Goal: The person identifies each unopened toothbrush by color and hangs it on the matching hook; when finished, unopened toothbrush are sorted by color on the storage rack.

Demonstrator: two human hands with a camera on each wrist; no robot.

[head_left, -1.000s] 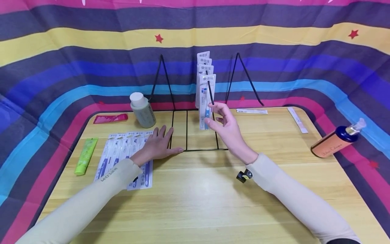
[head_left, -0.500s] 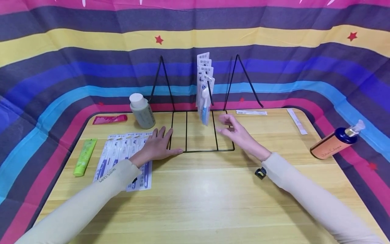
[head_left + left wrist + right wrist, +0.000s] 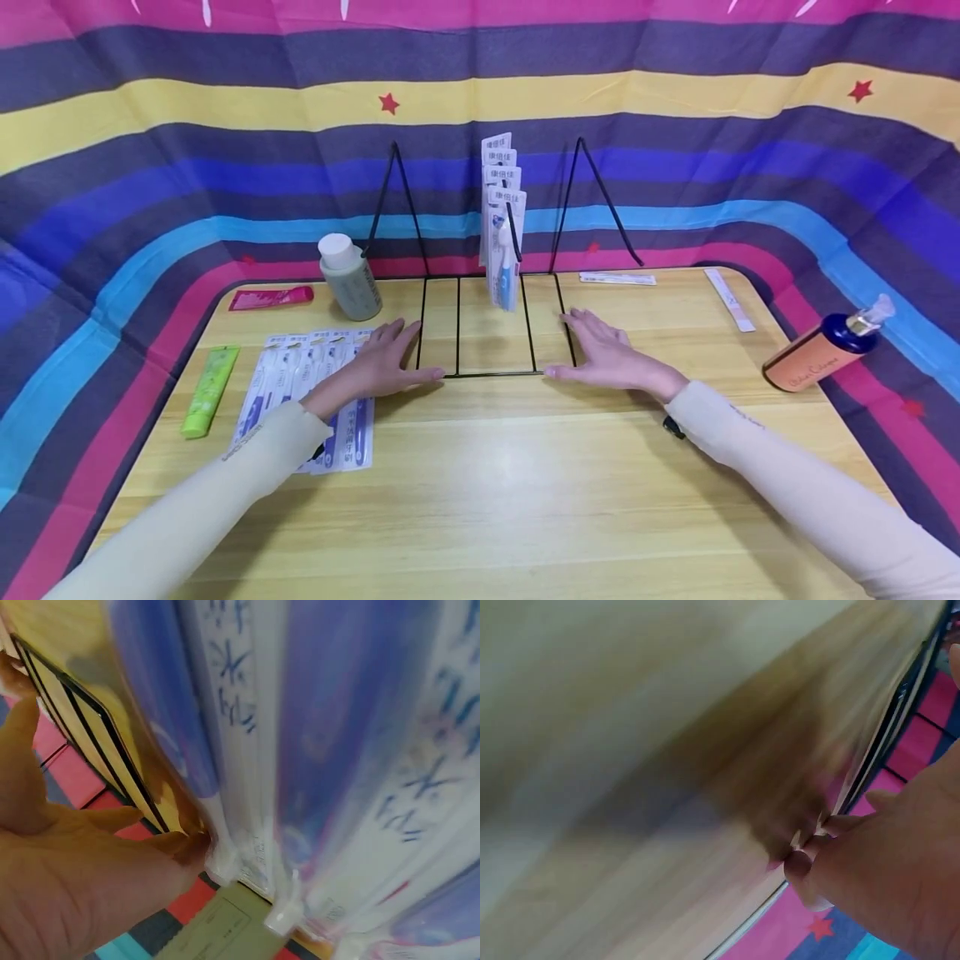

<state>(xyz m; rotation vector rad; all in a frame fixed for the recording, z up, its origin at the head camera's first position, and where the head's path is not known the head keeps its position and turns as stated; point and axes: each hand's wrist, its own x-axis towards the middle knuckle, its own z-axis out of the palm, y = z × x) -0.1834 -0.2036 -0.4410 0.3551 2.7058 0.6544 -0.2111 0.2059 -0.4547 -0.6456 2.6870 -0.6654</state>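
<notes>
A black wire display rack [image 3: 495,374] stands on the wooden table. Several packaged toothbrushes [image 3: 506,271] hang one behind another from its middle arm. My left hand [image 3: 378,362] rests with spread fingers at the rack base's left side, thumb by its front wire. More packaged toothbrushes [image 3: 360,433] lie side by side under and beside the left wrist; in the left wrist view these packages [image 3: 322,750] fill much of the picture. At the base's right side rests my right hand [image 3: 611,354], fingers extended and thumb by the front right corner. Neither hand holds anything.
A grey-green bottle with a white cap [image 3: 351,279] stands against the rack's left arm. Left lie a pink tube [image 3: 270,297] and a green tube [image 3: 210,392]. Right are two slim white packets [image 3: 617,278] and an orange pump bottle [image 3: 821,352]. Striped cloth [image 3: 480,92] surrounds the table.
My right hand has let go of the front hanging toothbrush package and moved right and down to the rack base. The package swung and hangs straighter again. My left hand stays nearly in place.
</notes>
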